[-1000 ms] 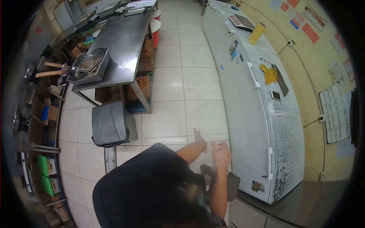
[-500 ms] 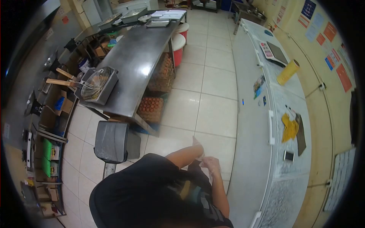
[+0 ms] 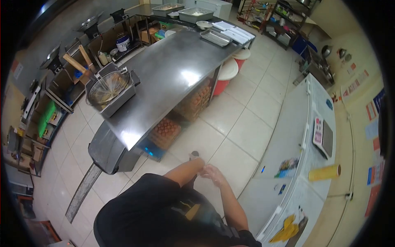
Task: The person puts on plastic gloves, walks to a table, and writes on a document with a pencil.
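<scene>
My left hand (image 3: 200, 163) is in front of my body, low in the middle of the view. Its fingers are mostly hidden. My right hand (image 3: 212, 174) meets it at the wrist, fingers bent and pinched together. Thin clear plastic, looking like a disposable glove, shines over the right hand and around the left wrist. What lies between the right fingertips is too small to make out. My dark shirt (image 3: 152, 206) fills the view below, and a shoe (image 3: 194, 154) shows just beyond the hands.
Ahead left stands a steel table (image 3: 164, 70) bearing a grey tub (image 3: 119, 99) with wire strainers. Egg trays (image 3: 164, 131) and lidded red buckets (image 3: 224, 76) sit beneath or beside it. A grey bin (image 3: 109, 148) is at its near corner. White chest freezers (image 3: 267, 177) line the right, with a scale (image 3: 323, 136) on top.
My view has turned and moved forward, so the steel table looks nearer and the freezers have shifted right. Both hands stay together at the left wrist; the pointed clear film beyond the left hand no longer shows.
</scene>
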The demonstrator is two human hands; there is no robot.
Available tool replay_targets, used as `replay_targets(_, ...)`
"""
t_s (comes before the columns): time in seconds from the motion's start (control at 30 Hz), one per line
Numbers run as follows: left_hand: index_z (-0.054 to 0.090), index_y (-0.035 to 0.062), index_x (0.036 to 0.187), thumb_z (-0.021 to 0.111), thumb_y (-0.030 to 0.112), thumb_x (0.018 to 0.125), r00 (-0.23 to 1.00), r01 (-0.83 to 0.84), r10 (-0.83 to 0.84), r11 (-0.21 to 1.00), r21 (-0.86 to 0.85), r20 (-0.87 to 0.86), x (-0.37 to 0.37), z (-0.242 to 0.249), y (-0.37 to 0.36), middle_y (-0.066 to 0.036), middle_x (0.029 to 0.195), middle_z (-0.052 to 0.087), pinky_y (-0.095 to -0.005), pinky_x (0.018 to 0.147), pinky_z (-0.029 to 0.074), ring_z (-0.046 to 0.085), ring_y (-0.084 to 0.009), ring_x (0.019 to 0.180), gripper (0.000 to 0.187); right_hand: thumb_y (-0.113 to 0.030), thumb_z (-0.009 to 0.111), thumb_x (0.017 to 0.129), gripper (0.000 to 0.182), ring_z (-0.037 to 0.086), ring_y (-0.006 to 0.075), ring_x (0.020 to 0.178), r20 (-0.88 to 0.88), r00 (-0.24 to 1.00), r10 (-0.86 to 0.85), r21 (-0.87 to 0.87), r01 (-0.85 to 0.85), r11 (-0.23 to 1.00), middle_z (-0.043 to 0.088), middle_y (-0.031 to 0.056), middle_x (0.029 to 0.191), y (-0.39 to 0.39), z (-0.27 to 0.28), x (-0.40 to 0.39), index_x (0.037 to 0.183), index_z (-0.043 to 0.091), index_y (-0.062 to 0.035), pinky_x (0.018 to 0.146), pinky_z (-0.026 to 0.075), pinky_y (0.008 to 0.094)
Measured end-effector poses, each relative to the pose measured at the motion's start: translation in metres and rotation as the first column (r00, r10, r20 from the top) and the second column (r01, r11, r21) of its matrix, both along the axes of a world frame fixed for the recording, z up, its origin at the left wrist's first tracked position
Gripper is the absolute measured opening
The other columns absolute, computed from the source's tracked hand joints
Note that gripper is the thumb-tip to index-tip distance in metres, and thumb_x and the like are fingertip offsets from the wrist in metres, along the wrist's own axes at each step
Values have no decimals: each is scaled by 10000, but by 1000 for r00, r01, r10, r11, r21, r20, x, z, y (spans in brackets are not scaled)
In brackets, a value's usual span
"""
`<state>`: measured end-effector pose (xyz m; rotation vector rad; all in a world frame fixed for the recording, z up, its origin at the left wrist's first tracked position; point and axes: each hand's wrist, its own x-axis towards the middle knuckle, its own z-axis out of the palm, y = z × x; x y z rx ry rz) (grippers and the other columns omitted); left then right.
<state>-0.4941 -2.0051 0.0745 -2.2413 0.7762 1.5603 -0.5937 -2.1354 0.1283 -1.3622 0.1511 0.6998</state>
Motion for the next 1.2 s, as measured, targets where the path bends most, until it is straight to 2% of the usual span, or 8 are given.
replay_targets(0.2, 587, 217, 1470, 559, 686, 901, 997, -68, 69, 998, 11, -46, 170, 30, -30, -51, 1534, 546, -794, 1148, 100, 345, -349, 1514, 738, -255, 560, 1012, 291, 697, 199, 800, 339, 888, 309, -603, -47, 797, 689, 91, 771, -50, -4, 154, 908, 645, 3, 700, 542, 367)
replay_targets(0.4, 575, 209, 1481, 603, 646, 882, 989, -48, 73, 981, -186, 128, 317, 51, -65, -117, 1514, 554, -758, 1173, 113, 352, -381, 1500, 742, -464, 499, 1029, 531, 670, 326, 759, 422, 906, 25, -597, 257, 760, 691, 194, 788, -72, 56, 300, 853, 636, 18, 743, 521, 445)
replay_targets(0.53, 579, 192, 1477, 610, 636, 880, 972, 96, -54, 980, -177, 228, 414, 46, -102, -132, 1515, 551, -749, 1179, 112, 342, -391, 1503, 745, -636, 453, 1013, 721, 635, 524, 1004, 213, 954, 210, -853, 76, 517, 685, 328, 980, -85, 83, 405, 963, 683, 45, 876, 490, 546)
replay_targets(0.7, 585, 170, 1472, 619, 623, 877, 926, 214, -166, 971, -107, 339, 530, 45, -139, -151, 1515, 546, -738, 1186, 111, 329, -403, 1507, 749, -488, 478, 1061, 553, 647, 189, 763, 173, 983, -53, -100, 71, 992, 600, 158, 775, -143, 14, 527, 873, 622, 12, 731, 521, 378)
replay_targets(0.8, 588, 158, 1469, 625, 616, 875, 910, 217, -184, 975, -47, 372, 596, 54, -166, -162, 1516, 543, -732, 1191, 111, 321, -410, 1509, 751, -478, 568, 984, 553, 692, 329, 809, 348, 857, 379, -572, -126, 810, 694, 213, 817, -195, 65, 607, 912, 676, 60, 779, 559, 429)
replay_targets(0.83, 589, 153, 1468, 626, 613, 874, 907, 209, -183, 978, -29, 379, 618, 62, -177, -166, 1516, 542, -729, 1192, 111, 318, -412, 1510, 752, -369, 549, 962, 446, 716, 368, 876, 300, 740, 602, -832, -107, 545, 738, 229, 941, -205, 69, 637, 946, 720, 43, 827, 573, 444)
replay_targets(1.03, 473, 145, 1538, 610, 640, 877, 896, 173, -129, 983, -66, 425, 726, 57, -240, -148, 1588, 456, -731, 1201, 101, 248, -402, 1541, 837, -346, 545, 958, 393, 717, 376, 857, 128, 701, 702, -986, 16, 165, 722, 216, 901, -235, 130, 762, 860, 724, -9, 773, 564, 495)
replay_targets(1.2, 365, 177, 1604, 560, 689, 883, 905, 116, -17, 971, -210, 424, 790, 50, -268, -153, 1621, 395, -730, 1203, 91, 205, -402, 1556, 905, -384, 551, 981, 387, 722, 369, 853, 516, 529, 674, -853, 245, 461, 724, 186, 905, -253, 167, 828, 980, 715, -34, 776, 575, 485)
